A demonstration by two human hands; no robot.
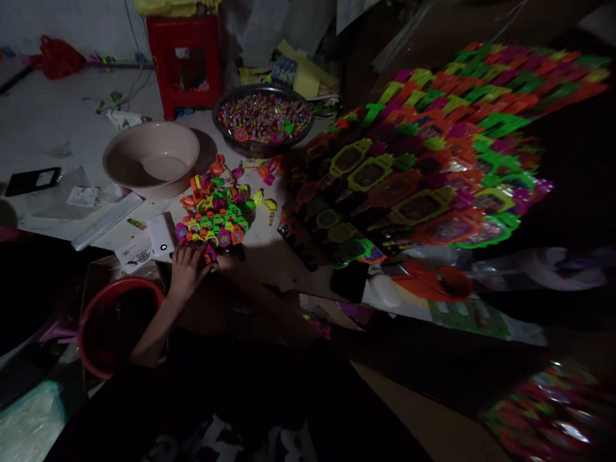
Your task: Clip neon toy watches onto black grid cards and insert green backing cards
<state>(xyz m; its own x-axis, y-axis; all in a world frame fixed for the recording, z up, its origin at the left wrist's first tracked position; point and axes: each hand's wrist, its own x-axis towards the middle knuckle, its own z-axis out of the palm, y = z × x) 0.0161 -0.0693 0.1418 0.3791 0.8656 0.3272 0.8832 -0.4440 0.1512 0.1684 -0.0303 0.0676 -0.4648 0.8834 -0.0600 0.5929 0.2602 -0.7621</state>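
Note:
At the near edge of the white table, my left hand [187, 271] has its fingers bent around the left side of a small purple toy watch [210, 254]. My right hand [227, 262] meets it from the other side, closed at the watch; it is in shadow and its fingertips are partly hidden. Just beyond both hands lies a packed group of bright plastic toy watches [216, 221] in orange, green, yellow and pink, set in rows at the front and loosely heaped behind. A white box-shaped device [160, 235] lies left of my left hand.
Behind the watches stand a beige basin [151, 186] and a metal bowl [264, 149] of small colourful pieces. Tall stacked rows of toy watches [414, 192] rise on the right. A red bucket [91, 340] sits below left; a red stool [161, 77] is at the back.

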